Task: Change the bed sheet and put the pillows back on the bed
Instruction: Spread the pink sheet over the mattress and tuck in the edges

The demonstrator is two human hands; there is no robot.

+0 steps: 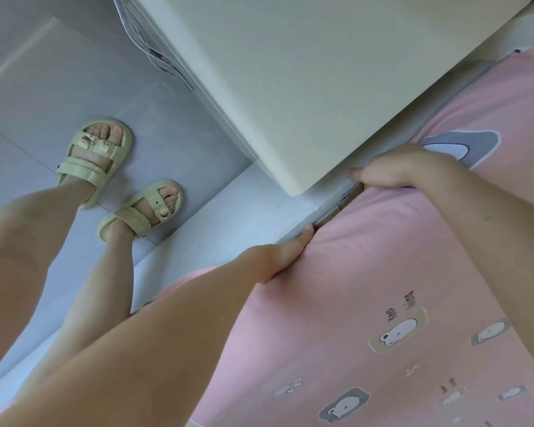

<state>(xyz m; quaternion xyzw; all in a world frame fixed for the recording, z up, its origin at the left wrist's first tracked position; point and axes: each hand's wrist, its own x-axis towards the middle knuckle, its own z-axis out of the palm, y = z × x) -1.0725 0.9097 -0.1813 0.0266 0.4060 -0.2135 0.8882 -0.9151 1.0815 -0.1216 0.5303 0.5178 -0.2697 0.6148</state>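
The left hand [285, 257] pinches the near edge of the pink sheet [367, 272], seemingly to tuck it down beside the cream cabinet [305, 87]. The right hand [395, 169] works farther along, its fingers hidden, so I cannot tell its grip.

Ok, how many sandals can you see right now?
2, both worn, on the grey floor: the far sandal at upper left, the near sandal closer to the bed frame. None seems hidden.
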